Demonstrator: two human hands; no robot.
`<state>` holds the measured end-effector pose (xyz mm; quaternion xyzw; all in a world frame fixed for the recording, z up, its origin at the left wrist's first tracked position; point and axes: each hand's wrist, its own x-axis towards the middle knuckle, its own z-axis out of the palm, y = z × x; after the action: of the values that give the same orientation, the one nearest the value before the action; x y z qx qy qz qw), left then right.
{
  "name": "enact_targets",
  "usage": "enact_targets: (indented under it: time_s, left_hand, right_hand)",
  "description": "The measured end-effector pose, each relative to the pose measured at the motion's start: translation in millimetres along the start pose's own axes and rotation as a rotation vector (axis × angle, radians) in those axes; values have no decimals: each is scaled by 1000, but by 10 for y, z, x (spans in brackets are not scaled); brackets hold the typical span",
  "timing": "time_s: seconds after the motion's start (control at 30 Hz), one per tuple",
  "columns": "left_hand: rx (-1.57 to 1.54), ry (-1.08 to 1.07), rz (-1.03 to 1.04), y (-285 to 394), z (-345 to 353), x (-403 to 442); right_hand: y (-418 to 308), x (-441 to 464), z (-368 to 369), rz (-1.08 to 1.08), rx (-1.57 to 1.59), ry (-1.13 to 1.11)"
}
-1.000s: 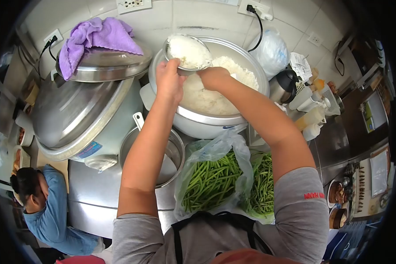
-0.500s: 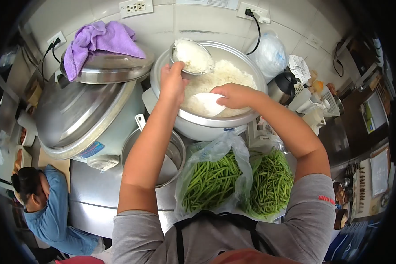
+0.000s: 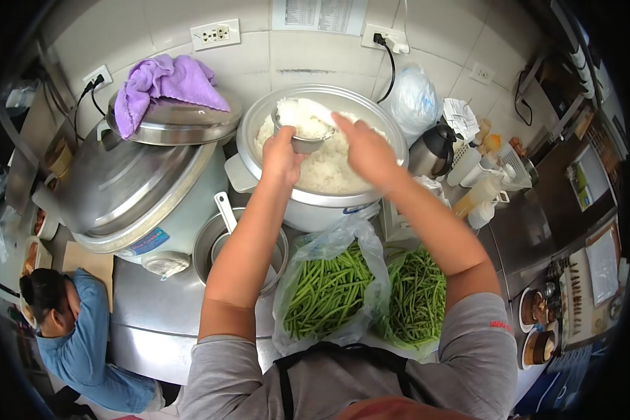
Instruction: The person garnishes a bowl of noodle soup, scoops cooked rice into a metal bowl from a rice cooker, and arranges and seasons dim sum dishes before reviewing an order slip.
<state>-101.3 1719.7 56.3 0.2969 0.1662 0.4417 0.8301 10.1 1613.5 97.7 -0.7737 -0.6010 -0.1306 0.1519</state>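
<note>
My left hand (image 3: 282, 159) is closed on the rim of a small metal bowl (image 3: 306, 145) heaped with white rice, tilted over the open rice cooker (image 3: 315, 210). In my right hand (image 3: 367, 155), slightly blurred, is a white rice paddle (image 3: 318, 112), its blade lying against the top of the rice in the bowl. Below both hands, cooked rice (image 3: 329, 171) fills much of the cooker. The paddle's handle is mostly hidden by my fingers.
At left stands a large lidded cooker (image 3: 129, 182) with another lid and a purple cloth (image 3: 164, 87) on it. A metal pot (image 3: 210, 262) and bags of green beans (image 3: 329, 287) are nearer me. A thermos jug (image 3: 432, 150) stands right. A person (image 3: 84, 343) sits lower left.
My right hand has lifted the paddle from the cooker's rice up to the bowl. The bowl sits lower in view and more upright, and the camera view has shifted slightly.
</note>
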Motion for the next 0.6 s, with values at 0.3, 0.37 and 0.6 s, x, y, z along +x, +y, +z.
enact_targets:
  time_s: [0.3, 0.37, 0.6]
  left_hand:
    - [30, -114, -41, 61, 41, -56]
    - [17, -141, -44, 56, 31, -50]
    - [125, -101, -66, 30, -25, -11]
  right_hand:
    - [355, 185, -377, 155, 296, 71]
    - [359, 179, -413, 102, 403, 56]
    - [-25, 68, -265, 96, 115, -273]
